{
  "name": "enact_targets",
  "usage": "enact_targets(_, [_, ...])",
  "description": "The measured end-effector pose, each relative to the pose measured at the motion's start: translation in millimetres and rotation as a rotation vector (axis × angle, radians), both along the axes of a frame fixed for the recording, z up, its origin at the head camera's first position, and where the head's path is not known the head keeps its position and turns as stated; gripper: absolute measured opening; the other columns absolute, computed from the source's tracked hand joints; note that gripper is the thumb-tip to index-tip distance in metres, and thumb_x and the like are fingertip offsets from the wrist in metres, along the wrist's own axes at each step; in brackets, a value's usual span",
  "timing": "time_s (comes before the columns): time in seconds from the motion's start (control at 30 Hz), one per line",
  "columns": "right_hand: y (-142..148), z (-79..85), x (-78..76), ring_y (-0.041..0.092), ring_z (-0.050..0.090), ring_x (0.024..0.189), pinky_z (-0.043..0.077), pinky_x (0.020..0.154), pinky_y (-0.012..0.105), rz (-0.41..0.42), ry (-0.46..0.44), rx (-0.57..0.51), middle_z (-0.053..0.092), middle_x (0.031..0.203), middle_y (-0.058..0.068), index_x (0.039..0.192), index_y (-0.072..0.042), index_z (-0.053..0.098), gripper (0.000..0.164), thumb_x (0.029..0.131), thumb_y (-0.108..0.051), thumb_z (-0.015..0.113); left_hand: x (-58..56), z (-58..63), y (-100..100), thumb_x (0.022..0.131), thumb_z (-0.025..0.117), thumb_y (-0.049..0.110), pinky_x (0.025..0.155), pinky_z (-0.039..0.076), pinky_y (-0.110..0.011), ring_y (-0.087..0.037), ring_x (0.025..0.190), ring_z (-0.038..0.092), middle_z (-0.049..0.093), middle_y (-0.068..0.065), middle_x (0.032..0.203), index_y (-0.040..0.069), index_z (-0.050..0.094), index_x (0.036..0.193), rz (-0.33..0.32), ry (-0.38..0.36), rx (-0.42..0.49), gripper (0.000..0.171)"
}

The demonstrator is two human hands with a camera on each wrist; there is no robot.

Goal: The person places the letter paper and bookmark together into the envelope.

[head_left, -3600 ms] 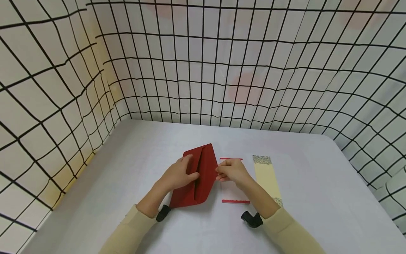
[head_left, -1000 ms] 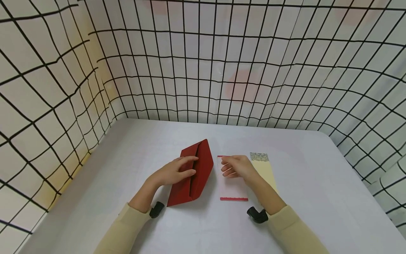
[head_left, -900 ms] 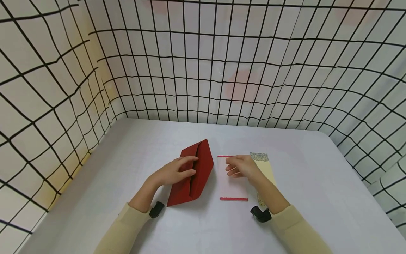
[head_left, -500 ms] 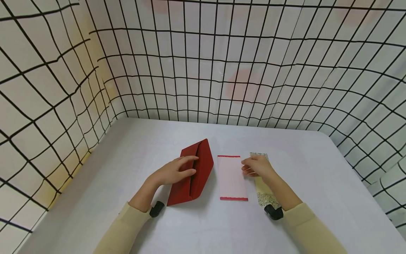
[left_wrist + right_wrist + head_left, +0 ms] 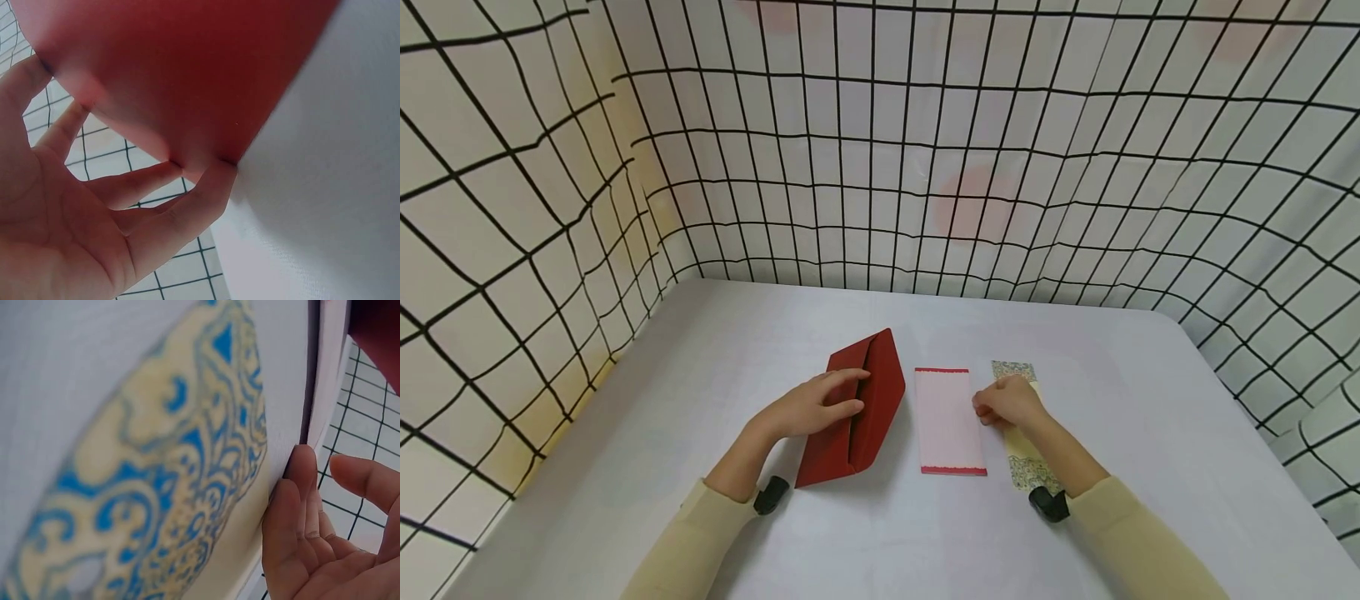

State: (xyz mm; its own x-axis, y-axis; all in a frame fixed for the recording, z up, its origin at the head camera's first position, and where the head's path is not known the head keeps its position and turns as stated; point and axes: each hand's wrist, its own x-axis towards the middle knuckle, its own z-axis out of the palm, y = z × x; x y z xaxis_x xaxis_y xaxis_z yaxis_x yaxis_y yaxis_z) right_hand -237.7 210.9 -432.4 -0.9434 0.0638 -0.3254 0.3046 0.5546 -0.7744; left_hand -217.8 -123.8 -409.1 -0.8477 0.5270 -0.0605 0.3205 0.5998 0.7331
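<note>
My left hand (image 5: 816, 406) holds a red envelope (image 5: 880, 412) tilted up off the tabletop, its flap partly lifted along a dark slit. In the left wrist view, several fingertips press into the edge of the red paper. My right hand (image 5: 1013, 402) hovers low over a yellow card (image 5: 1028, 446) with lace-patterned ends, hiding its middle. The right wrist view shows the fingertips near the card's edge, with the thumb apart from them and nothing between. Between the hands lies a pink card (image 5: 947, 425) with red strips at both ends.
A white tabletop (image 5: 865, 542) bears all these things. Black grid netting (image 5: 962, 150) over white cloth rises behind and along both sides. Each wrist carries a small black camera.
My right hand has left the envelope's flap and moved right, across the pink card to the yellow card. Its fingers have drawn closer together since half a second ago. My left hand stays on the envelope.
</note>
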Motion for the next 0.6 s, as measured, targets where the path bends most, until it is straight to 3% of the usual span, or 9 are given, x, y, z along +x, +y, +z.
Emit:
enact_targets(0.37, [-7.3,2.3,4.5,0.014,0.056,0.055,0.045,0.051,0.024,0.064,0.027,0.218,0.062,0.060,0.004,0.073,0.001,0.071,0.021,0.082,-0.018,0.074,-0.5,-1.4,0.1,0.098,0.058,0.039,0.105,0.035,-0.050,-0.026,0.135,0.038,0.045,-0.002,0.144,0.026,0.045,0.145,0.002,0.001,0.002,0.051])
enact_targets(0.6, [-10.4,2.4,3.9,0.014,0.053,0.053,0.043,0.049,0.024,0.080,0.046,0.272,0.061,0.057,0.003,0.068,0.000,0.069,0.020,0.081,-0.014,0.076,-0.5,-2.0,-0.1,0.098,0.057,0.040,0.105,0.035,-0.050,-0.026,0.135,0.038,0.046,-0.001,0.144,0.026,0.045,0.145,0.001,0.004,0.006,0.051])
